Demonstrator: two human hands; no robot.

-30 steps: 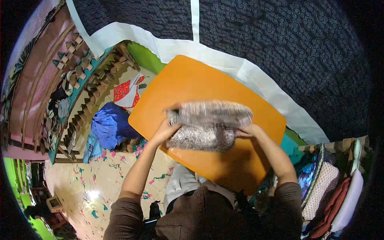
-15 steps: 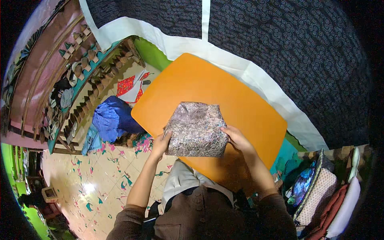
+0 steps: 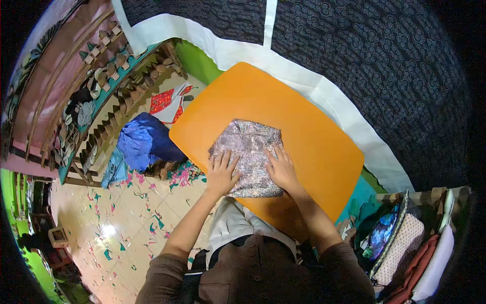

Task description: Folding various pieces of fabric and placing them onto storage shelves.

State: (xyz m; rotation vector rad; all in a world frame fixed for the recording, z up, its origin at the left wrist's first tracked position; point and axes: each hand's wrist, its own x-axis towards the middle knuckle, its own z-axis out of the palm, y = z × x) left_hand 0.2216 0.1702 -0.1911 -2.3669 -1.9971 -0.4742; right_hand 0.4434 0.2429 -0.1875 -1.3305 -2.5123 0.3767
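Note:
A folded piece of silvery-grey patterned fabric (image 3: pixel 246 136) lies on the orange table (image 3: pixel 314 152), near its front edge. My left hand (image 3: pixel 221 172) rests flat on the fabric's left part with its fingers spread. On the right part, my right hand (image 3: pixel 281 169) is laid flat too, fingers apart and pointing away from me. Neither hand grips the cloth. Parts of the fabric are covered by my fingers.
A bunched blue cloth (image 3: pixel 144 142) and a red-and-white cloth (image 3: pixel 167 104) lie left of the table. Colourful scraps litter the tiled floor (image 3: pixel 136 228). Racks of shoes (image 3: pixel 109 81) stand at the left. Folded fabrics and cushions (image 3: pixel 400 248) are stacked at the right.
Both hands have let go of the fabric's side edges and moved inward onto its top, with fingers spreading flat. The fabric now lies flatter on the table.

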